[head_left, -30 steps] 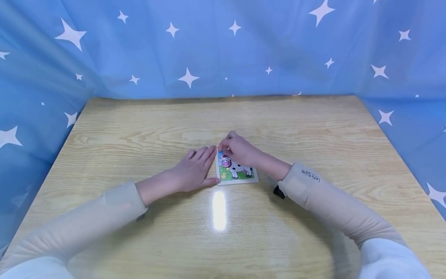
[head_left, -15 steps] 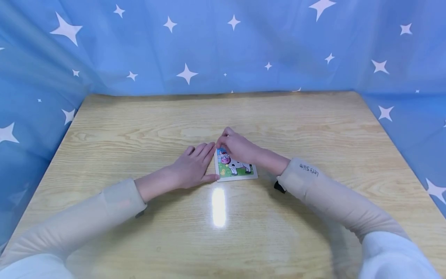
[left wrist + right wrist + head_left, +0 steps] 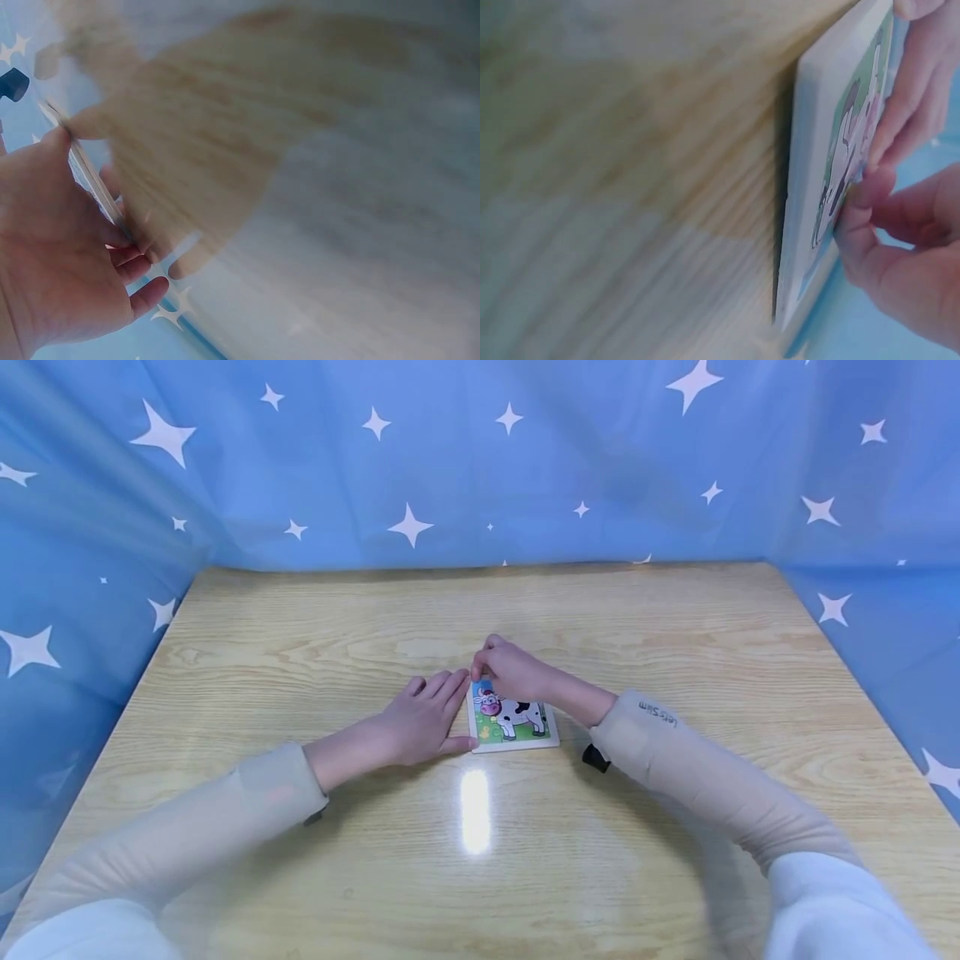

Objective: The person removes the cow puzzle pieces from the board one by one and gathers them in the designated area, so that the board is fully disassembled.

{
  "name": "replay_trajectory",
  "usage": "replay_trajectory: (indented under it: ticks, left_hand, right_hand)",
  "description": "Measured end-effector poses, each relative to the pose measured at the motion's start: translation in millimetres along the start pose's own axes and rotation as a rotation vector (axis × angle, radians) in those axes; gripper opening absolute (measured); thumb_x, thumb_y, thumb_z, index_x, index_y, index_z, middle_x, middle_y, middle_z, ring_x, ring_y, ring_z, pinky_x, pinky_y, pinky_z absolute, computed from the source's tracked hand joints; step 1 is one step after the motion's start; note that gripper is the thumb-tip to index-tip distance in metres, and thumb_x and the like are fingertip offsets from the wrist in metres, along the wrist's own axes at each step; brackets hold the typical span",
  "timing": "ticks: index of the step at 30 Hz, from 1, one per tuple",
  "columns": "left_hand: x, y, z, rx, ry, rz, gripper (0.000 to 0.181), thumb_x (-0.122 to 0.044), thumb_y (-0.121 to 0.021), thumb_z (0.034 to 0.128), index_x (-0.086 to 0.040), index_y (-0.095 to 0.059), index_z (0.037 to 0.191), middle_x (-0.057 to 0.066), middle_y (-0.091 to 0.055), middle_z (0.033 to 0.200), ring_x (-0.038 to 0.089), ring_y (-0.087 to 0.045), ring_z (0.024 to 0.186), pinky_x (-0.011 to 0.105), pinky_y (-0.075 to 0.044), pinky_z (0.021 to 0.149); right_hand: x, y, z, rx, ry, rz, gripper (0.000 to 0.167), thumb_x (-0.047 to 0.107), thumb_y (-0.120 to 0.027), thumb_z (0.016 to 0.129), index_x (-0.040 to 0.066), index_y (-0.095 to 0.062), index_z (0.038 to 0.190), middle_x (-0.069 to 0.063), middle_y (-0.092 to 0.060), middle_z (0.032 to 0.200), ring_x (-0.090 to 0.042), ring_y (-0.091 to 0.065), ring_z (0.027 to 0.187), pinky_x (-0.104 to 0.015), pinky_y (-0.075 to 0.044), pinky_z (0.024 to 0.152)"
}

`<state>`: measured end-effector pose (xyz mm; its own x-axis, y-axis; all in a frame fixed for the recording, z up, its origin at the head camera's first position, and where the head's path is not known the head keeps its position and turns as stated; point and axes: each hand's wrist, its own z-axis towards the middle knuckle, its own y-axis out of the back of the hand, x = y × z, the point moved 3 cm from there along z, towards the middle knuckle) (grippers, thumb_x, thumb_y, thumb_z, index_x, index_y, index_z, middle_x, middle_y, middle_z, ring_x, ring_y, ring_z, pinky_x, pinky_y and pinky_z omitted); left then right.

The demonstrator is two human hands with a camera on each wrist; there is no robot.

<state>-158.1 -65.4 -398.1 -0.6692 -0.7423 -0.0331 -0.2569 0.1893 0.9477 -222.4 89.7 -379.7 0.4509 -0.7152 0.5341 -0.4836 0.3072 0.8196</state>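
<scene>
At the far left a blue curtain (image 3: 90,547) with white stars hangs; it also runs behind the counter (image 3: 247,693) and down the right side. A beige sleeve (image 3: 225,818) comes in from the lower left. The left hand (image 3: 423,718) lies flat, its grip released: fingers extended, thumb apart, thumb tip touching the bottom-left corner of the cow puzzle (image 3: 513,718) and fingertips by the top-left corner. The puzzle lies flat near the middle of the counter, white-rimmed, its cow upright and facing left. Just below it shines a bright reflection (image 3: 475,810). The right hand (image 3: 517,672) comes over the puzzle's top edge from the right, thumb and forefinger bent together at the top-left corner; whether this grip is pinching a piece, one cannot tell. Farther right, a black object (image 3: 596,757) shows under the lettered right sleeve (image 3: 697,768).
</scene>
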Motion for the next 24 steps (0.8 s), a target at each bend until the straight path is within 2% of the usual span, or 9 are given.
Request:
replay_trajectory:
  ticks: [6, 11, 16, 19, 24]
  left_hand:
    - [0.0, -1.4, -1.0, -0.001, 0.003, -0.001, 0.093, -0.065, -0.034, 0.1050, 0.003, -0.007, 0.162, 0.019, -0.008, 0.170, 0.034, -0.014, 0.154, 0.052, -0.025, 0.116]
    - [-0.2, -1.7, 0.7, -0.027, -0.005, -0.009, 0.093, -0.065, -0.035, 0.1046, 0.003, -0.007, 0.162, 0.019, -0.010, 0.170, 0.034, -0.015, 0.154, 0.052, -0.025, 0.116]
    - [-0.6, -1.1, 2.1, -0.019, 0.004, -0.007, 0.093, -0.065, -0.035, 0.1045, 0.002, -0.006, 0.162, 0.018, -0.008, 0.170, 0.034, -0.013, 0.154, 0.053, -0.024, 0.117]
    - [-0.9, -0.1, 1.4, -0.012, 0.008, -0.007, 0.093, -0.065, -0.035, 0.1045, 0.002, -0.006, 0.162, 0.018, -0.008, 0.170, 0.034, -0.013, 0.154, 0.053, -0.023, 0.118]
    - [-1.4, 0.2, -0.8, -0.012, 0.008, -0.024, 0.092, -0.064, -0.036, 0.1048, 0.003, -0.009, 0.162, 0.019, -0.009, 0.170, 0.035, -0.013, 0.154, 0.055, -0.023, 0.118]
  right_hand:
    - [-0.5, -1.2, 4.8, 0.021, -0.013, -0.012, 0.024, -0.018, -0.052, 0.090, -0.001, -0.068, 0.099, -0.015, -0.051, 0.112, -0.028, -0.053, 0.103, -0.036, -0.046, 0.094]
    - [-3.8, 1.1, 4.2, 0.024, -0.041, 0.010, 0.024, -0.015, -0.051, 0.091, -0.001, -0.068, 0.101, -0.016, -0.051, 0.116, -0.028, -0.053, 0.104, -0.038, -0.046, 0.096]
    - [-5.5, 4.9, 2.1, 0.031, -0.063, 0.059, 0.022, -0.008, -0.046, 0.099, -0.001, -0.067, 0.104, -0.015, -0.054, 0.114, -0.027, -0.054, 0.100, -0.037, -0.047, 0.091]
    - [-3.6, 6.8, 0.8, 0.060, -0.042, 0.066, 0.022, -0.003, -0.045, 0.103, -0.002, -0.066, 0.108, -0.015, -0.060, 0.112, -0.025, -0.056, 0.094, -0.036, -0.047, 0.088]
    - [-1.2, 7.4, -5.3, 0.085, 0.029, 0.055, 0.018, -0.005, -0.053, 0.099, -0.005, -0.065, 0.113, -0.015, -0.064, 0.107, -0.025, -0.057, 0.094, -0.037, -0.048, 0.089]
